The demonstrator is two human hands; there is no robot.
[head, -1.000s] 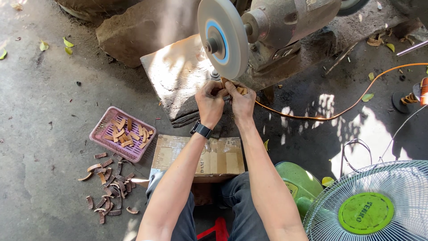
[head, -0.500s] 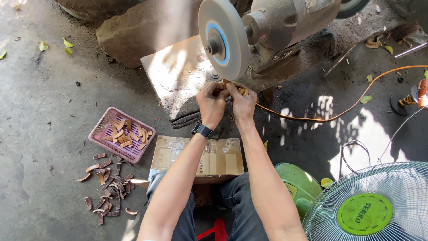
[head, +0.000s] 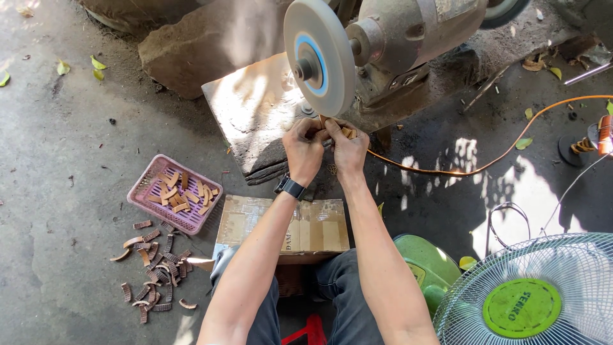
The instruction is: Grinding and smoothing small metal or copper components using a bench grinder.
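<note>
Both the left hand (head: pixel 305 148) and right hand (head: pixel 345 148) had fingers pinched shut on a small wooden piece (head: pixel 348 133), pressed against the lower rim of the grinding wheel (head: pixel 317 56). Doing it well probably meant light, even pressure, fingertips clear of the wheel

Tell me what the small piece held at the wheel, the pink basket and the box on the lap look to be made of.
Small piece: probably wood or horn, tan and matte like the comb-shaped pieces in the basket. Pink basket: moulded plastic, latticed walls. Box: brown corrugated cardboard, glossy tape across the flaps.
</note>
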